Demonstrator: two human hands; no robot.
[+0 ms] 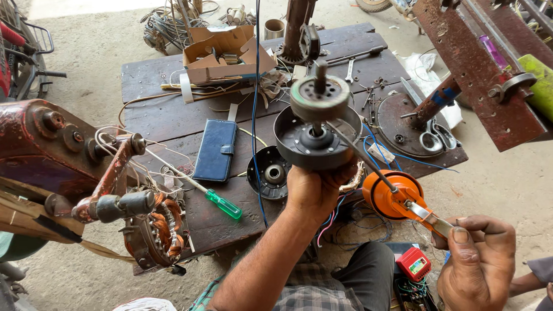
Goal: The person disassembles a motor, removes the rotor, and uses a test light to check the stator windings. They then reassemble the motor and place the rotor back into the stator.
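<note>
The left hand (314,190) is raised above the near edge of the worktop (167,109), fingers clenched from below around a dark round motor housing (314,141). A shaft stands upright through the housing centre and carries a grey rotor (318,98) clear above the housing rim.

The right hand (478,259) is lower and to the right, fingers clenched on the handle of an orange oil can (391,193). The can's thin spout (357,152) runs up and left, with its tip at the housing interior beside the shaft.

On the worktop: a blue wallet case (216,150), a green-handled screwdriver (222,203), a black end cap (271,173) just left of the left hand, a cardboard box (224,52), scissors (432,138). A copper-wound stator (161,230) sits at the near left corner. A red meter (413,264) lies below the can.
</note>
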